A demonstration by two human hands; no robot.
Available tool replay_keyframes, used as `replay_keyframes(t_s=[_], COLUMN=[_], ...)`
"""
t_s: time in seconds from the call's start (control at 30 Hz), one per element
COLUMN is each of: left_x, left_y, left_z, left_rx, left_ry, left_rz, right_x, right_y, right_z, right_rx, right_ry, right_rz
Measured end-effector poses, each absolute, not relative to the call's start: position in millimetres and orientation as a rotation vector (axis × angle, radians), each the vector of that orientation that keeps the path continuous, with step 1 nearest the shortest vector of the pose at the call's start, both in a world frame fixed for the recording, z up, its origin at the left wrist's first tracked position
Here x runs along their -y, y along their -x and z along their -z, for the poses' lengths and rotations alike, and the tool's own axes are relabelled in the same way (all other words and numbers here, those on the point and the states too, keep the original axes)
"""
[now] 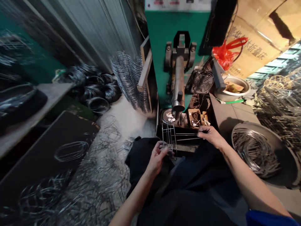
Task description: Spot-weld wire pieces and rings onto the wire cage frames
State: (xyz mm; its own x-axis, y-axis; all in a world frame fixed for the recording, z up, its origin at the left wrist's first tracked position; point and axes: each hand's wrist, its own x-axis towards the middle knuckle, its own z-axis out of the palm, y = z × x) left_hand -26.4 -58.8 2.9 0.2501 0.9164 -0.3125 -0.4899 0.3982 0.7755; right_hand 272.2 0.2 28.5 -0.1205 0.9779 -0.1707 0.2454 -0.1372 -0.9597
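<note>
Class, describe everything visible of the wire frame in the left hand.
The wire frame is an open lattice of thin, greyish, metallic-looking wires, long ones crossed by shorter ones. The left hand holds its near part, in front of the green machine. Thin rods reach from its side to the right hand; whether they join it is unclear.

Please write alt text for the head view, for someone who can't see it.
A person's left hand holds a wire frame while the right hand pinches thin wires reaching toward it, in front of a green machine with a jutting metal cylinder. Bent wire pieces litter the floor at left; a round container of wire stands at right.
</note>
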Motion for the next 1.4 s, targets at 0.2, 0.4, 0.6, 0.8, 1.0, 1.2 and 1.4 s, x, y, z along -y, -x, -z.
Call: replay_keyframes(t_s=[0.2,0.4,0.6,0.8,1.0,1.2,1.4], left_x=[42.4,30.2,20.5,13.2,10.3,4.1,2.3], left_y=[16.2,13.8,9.9,6.4,3.3,3.3,4.7], left_z=[-2.8,-8.6,-14.7,-13.6,-14.2,-13.4,-13.0], left_rx=[-0.902,-0.915,-0.915,-0.907,-0.905,-0.919,-0.911], left_ry=[-0.622,-0.588,-0.555,-0.569,-0.586,-0.593,-0.568], left_rz=[-1.156,-1.180,-1.196,-1.182,-1.185,-1.177,-1.154], right_x=[-22.6,-40.3,-52.5,-59.3,-62.6,-65.7,-61.8], right_y=[-258.9,-257.4,-261.7,-264.1,-264.9,-265.3,-262.5], right_z=[-26.2,-25.2,-26.5,-29.0,-32.5,-36.7,-37.6], right_rx=[1.397,1.471,1.511,1.442,1.417,1.409,1.437], right_ry=[1.400,1.427,1.448,1.465,1.447,1.482,1.474], right_rz=[-1.138,-1.133,-1.153,-1.220,-1.263,-1.226,-1.077])
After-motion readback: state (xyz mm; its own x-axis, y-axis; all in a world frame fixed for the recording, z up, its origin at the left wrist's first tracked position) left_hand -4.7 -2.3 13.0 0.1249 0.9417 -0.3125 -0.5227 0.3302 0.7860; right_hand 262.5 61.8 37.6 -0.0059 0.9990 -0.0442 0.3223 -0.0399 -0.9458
